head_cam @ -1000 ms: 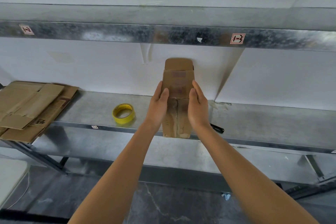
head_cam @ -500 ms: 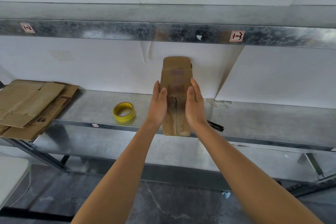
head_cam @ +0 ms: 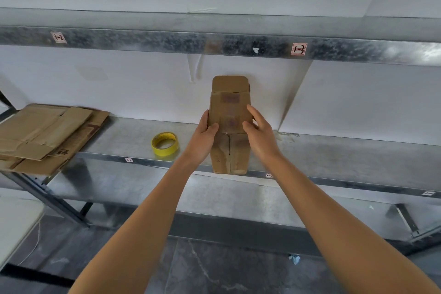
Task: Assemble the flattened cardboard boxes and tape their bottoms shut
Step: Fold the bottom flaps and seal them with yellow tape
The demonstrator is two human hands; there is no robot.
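A small flattened cardboard box (head_cam: 229, 110) is held upright above the middle metal shelf (head_cam: 334, 157), its rounded top flap up and its two bottom flaps hanging down side by side. My left hand (head_cam: 202, 137) grips its left edge, thumb across the front. My right hand (head_cam: 259, 135) grips the right edge in the same way. A roll of yellow tape (head_cam: 164, 143) lies flat on the shelf to the left of the box.
A stack of flattened cardboard boxes (head_cam: 45, 136) lies at the shelf's left end. An upper shelf beam (head_cam: 214, 43) with labels runs overhead. The white wall is close behind. A white surface (head_cam: 14, 227) shows at lower left, with dark floor below.
Both hands have slid up the box's sides, from the lower flaps to the middle panel. The black-handled tool seen behind my right wrist earlier is hidden now.
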